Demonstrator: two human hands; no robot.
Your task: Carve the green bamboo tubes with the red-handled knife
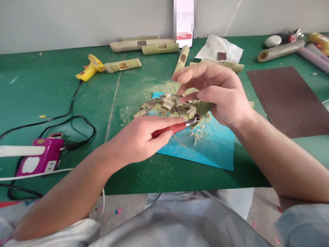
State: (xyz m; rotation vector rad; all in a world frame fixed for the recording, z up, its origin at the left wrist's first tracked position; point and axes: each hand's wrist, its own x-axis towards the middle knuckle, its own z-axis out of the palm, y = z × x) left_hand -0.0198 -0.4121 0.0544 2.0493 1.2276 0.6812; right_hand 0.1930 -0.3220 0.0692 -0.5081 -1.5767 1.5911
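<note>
My left hand (144, 137) is wrapped round the red wooden handle of a carving knife (171, 129). Its short metal blade points right, towards a green bamboo piece (204, 108) partly hidden below my right hand. Raised over that piece, my right hand (218, 91) has its fingers curved and apart, with nothing seen between them. Beneath both hands, a heap of bamboo chips and shavings (177, 104) lies on a blue sheet (218, 147).
A yellow glue gun (89, 68) with a black cord lies left, beyond a purple power strip (41, 156). Cut bamboo tubes (160, 48) line the back near an upright phone (183, 43). White crumpled paper (218, 48) and a brown sheet (288, 99) lie right on the green table (133, 178).
</note>
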